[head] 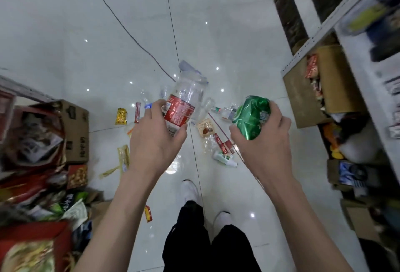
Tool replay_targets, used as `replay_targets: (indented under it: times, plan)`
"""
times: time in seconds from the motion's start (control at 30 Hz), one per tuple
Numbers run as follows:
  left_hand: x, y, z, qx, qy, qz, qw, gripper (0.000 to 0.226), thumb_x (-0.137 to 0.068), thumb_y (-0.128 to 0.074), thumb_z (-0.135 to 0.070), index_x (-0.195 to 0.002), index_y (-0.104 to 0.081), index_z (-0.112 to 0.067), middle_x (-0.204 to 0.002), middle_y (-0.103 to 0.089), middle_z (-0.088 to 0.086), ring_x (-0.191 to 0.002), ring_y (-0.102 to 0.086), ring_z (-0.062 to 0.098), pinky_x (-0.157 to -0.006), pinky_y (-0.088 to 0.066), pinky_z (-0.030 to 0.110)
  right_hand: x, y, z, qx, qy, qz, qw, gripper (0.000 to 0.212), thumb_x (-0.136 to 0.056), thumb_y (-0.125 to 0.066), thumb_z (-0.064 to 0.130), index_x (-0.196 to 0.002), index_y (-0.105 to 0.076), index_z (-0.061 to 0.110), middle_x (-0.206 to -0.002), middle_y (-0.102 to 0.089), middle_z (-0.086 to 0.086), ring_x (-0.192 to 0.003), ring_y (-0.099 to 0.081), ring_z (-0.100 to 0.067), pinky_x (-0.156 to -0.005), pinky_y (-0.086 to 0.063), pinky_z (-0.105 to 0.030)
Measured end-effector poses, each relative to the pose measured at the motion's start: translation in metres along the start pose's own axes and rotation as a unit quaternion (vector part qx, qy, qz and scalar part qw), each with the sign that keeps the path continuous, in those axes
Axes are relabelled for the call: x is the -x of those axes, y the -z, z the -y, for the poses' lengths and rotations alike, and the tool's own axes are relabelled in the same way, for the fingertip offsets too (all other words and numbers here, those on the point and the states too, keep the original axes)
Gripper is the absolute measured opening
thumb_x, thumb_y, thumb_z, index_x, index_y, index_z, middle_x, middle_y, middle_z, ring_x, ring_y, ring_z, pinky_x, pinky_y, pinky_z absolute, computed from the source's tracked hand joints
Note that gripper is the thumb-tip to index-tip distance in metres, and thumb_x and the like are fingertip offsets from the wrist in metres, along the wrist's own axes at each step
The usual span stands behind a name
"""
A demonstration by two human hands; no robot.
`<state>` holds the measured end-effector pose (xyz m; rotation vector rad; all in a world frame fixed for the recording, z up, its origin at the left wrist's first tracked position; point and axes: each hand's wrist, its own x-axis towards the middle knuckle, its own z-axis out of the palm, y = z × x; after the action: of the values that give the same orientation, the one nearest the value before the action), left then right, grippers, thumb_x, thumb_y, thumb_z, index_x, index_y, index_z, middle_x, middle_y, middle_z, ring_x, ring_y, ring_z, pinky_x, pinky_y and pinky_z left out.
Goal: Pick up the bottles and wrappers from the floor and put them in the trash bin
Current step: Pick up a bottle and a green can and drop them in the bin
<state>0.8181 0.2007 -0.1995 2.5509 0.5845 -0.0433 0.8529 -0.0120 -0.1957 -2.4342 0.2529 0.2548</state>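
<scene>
My left hand (154, 136) grips a clear plastic bottle with a red label (184, 103), held above the floor. My right hand (265, 136) grips a crumpled green wrapper (252, 116). Below them, litter lies scattered on the white tiles: a gold wrapper (121, 116), a red stick wrapper (137, 112), a beige wrapper (205, 128), red wrappers (223, 144), a small white and green bottle (224, 158), a clear bottle (225, 111), a yellowish strip wrapper (123, 157) and a red and yellow wrapper (148, 213). No trash bin is in view.
Cardboard boxes (75, 129) stuffed with snack packs crowd the left side. A white shelf unit (350, 33) with boxes of goods lines the right. A thin dark cable (121, 23) runs across the far floor. My own legs and white shoes (190, 189) stand at the bottom centre.
</scene>
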Motion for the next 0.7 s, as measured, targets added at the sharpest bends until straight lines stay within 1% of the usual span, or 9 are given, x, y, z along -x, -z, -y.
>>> replay_targets:
  times: [0.07, 0.13, 0.2, 0.27, 0.37, 0.47, 0.57, 0.7]
  plan:
    - [0.017, 0.047, -0.036, 0.007, -0.011, -0.010, 1.000, 0.069, -0.084, -0.067, -0.050, -0.139, -0.038, -0.021, -0.123, -0.059, 0.004, -0.105, -0.060, 0.027, -0.085, -0.052, 0.050, 0.019, 0.052, 0.031, -0.012, 0.014, -0.013, 1.000, 0.098, -0.079, -0.074, 0.056, -0.154, -0.020, 0.023, -0.139, -0.036, -0.009, -0.118, -0.052, -0.030, -0.095, -0.050, -0.044]
    - [0.036, 0.091, -0.072, 0.008, -0.033, -0.028, 0.999, 0.068, -0.085, -0.068, -0.049, -0.139, -0.039, -0.020, -0.120, -0.060, 0.004, -0.102, -0.060, 0.027, -0.084, -0.052, 0.049, 0.038, 0.103, 0.059, -0.024, 0.028, -0.023, 0.999, 0.097, -0.080, -0.074, 0.056, -0.153, -0.019, 0.024, -0.140, -0.036, -0.008, -0.118, -0.052, -0.030, -0.096, -0.050, -0.045]
    - [0.058, 0.133, -0.107, 0.011, -0.052, -0.037, 0.998, 0.068, -0.085, -0.067, -0.050, -0.138, -0.039, -0.020, -0.119, -0.060, 0.003, -0.101, -0.061, 0.027, -0.083, -0.052, 0.049, 0.058, 0.155, 0.085, -0.040, 0.034, -0.032, 0.998, 0.097, -0.080, -0.073, 0.056, -0.154, -0.017, 0.026, -0.142, -0.033, -0.007, -0.121, -0.051, -0.029, -0.098, -0.048, -0.043]
    - [0.080, 0.170, -0.139, 0.017, -0.067, -0.052, 0.996, 0.069, -0.085, -0.068, -0.050, -0.139, -0.038, -0.020, -0.120, -0.060, 0.003, -0.101, -0.061, 0.027, -0.083, -0.052, 0.049, 0.079, 0.203, 0.104, -0.053, 0.042, -0.047, 0.997, 0.098, -0.080, -0.073, 0.057, -0.154, -0.015, 0.028, -0.141, -0.033, -0.004, -0.124, -0.049, -0.028, -0.101, -0.045, -0.041]
    - [0.113, 0.218, -0.179, 0.030, -0.085, -0.079, 0.993, 0.069, -0.084, -0.069, -0.051, -0.139, -0.040, -0.021, -0.120, -0.061, 0.001, -0.099, -0.062, 0.026, -0.084, -0.052, 0.047, 0.110, 0.263, 0.124, -0.078, 0.065, -0.075, 0.992, 0.099, -0.080, -0.073, 0.058, -0.154, -0.014, 0.030, -0.138, -0.034, -0.001, -0.125, -0.047, -0.026, -0.104, -0.044, -0.043]
    - [0.146, 0.253, -0.206, 0.051, -0.096, -0.103, 0.989, 0.067, -0.083, -0.069, -0.053, -0.136, -0.040, -0.024, -0.119, -0.061, -0.002, -0.097, -0.063, 0.023, -0.083, -0.052, 0.046, 0.140, 0.303, 0.131, -0.090, 0.087, -0.100, 0.987, 0.099, -0.080, -0.072, 0.060, -0.154, -0.015, 0.029, -0.138, -0.034, -0.003, -0.127, -0.045, -0.025, -0.102, -0.043, -0.040]
    - [0.177, 0.277, -0.219, 0.070, -0.111, -0.120, 0.984, 0.066, -0.083, -0.068, -0.055, -0.135, -0.040, -0.026, -0.120, -0.060, -0.005, -0.098, -0.063, 0.021, -0.084, -0.052, 0.046, 0.172, 0.328, 0.132, -0.095, 0.098, -0.116, 0.984, 0.100, -0.080, -0.070, 0.062, -0.155, -0.013, 0.029, -0.142, -0.033, -0.004, -0.128, -0.045, -0.026, -0.104, -0.046, -0.044]
    - [0.212, 0.291, -0.218, 0.088, -0.132, -0.105, 0.982, 0.068, -0.082, -0.069, -0.056, -0.136, -0.037, -0.029, -0.120, -0.060, -0.007, -0.099, -0.063, 0.019, -0.084, -0.054, 0.047, 0.221, 0.339, 0.118, -0.089, 0.098, -0.135, 0.982, 0.097, -0.080, -0.069, 0.063, -0.153, -0.013, 0.031, -0.141, -0.033, -0.003, -0.125, -0.047, -0.026, -0.100, -0.047, -0.042]
